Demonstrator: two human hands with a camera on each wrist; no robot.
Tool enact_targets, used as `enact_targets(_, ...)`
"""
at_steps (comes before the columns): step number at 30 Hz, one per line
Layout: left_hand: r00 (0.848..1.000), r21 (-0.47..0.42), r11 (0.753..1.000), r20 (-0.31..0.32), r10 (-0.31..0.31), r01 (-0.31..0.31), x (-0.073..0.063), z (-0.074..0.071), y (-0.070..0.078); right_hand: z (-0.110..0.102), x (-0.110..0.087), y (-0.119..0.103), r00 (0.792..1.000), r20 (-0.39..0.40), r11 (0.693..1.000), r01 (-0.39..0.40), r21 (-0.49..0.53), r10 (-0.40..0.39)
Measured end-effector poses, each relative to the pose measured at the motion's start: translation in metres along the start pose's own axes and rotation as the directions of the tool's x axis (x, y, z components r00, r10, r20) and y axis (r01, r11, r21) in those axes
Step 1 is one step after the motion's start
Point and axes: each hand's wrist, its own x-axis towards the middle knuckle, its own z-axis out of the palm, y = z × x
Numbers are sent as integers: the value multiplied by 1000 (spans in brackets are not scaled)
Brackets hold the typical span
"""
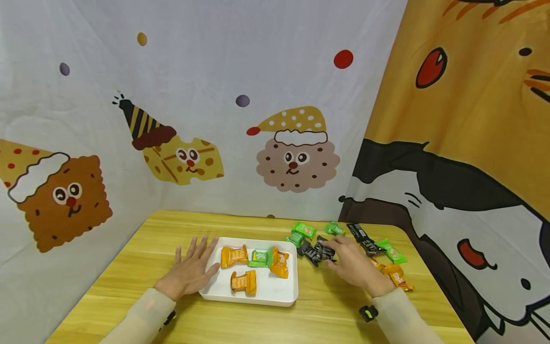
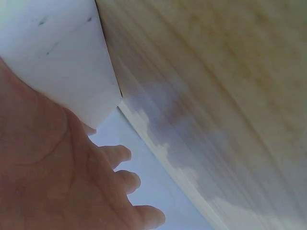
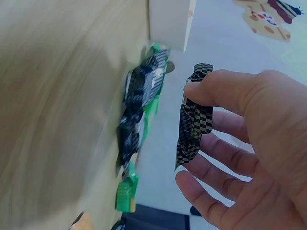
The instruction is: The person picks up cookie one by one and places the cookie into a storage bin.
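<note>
My left hand [image 1: 189,270], fingers spread, rests at the left edge of a white tray [image 1: 215,289]. The left wrist view shows its palm beside the tray's outer wall [image 2: 67,57]. Inside the tray lie several orange-wrapped candies [image 1: 244,282] and a green-wrapped candy [image 1: 258,258]. My right hand [image 1: 354,265] is over the pile to the right of the tray. Between its thumb and fingers it pinches a black candy with a checkered wrapper [image 3: 195,115], held above the table in the right wrist view. Other black-wrapped candies [image 1: 308,253] lie just left of that hand.
Green-wrapped candies [image 1: 304,230] lie behind the black ones. Farther right are black packets [image 1: 363,237], a green-wrapped candy [image 1: 393,252] and orange-wrapped candies [image 1: 397,276], partly behind the right hand. A printed cloth [image 1: 240,62] hangs behind the wooden table [image 1: 318,315].
</note>
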Motion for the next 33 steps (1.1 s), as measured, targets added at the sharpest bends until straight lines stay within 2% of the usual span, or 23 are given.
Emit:
enact_targets(8,1000,4,1000,-2,1,-1,0,1,0,-5,5,-23,998,54,1000,9,-8,-9)
enact_targets(16,1000,0,1000,-3,1,-1,0,1,-1,-5,11,-46,994,32,994,107,-21,-106)
enact_targets(21,1000,7,1000,-4,-3,3,1,2,-2,-4,14,-57,989,57,989,142,-39,-140)
enact_targets(29,1000,15,1000,-7,-2,2,1,2,-2,-3,20,-78,963,99,967,255,-30,-251)
enact_targets(33,1000,12,1000,-5,-4,4,1,2,-1,0,21,-86,951,129,958,287,-19,-282)
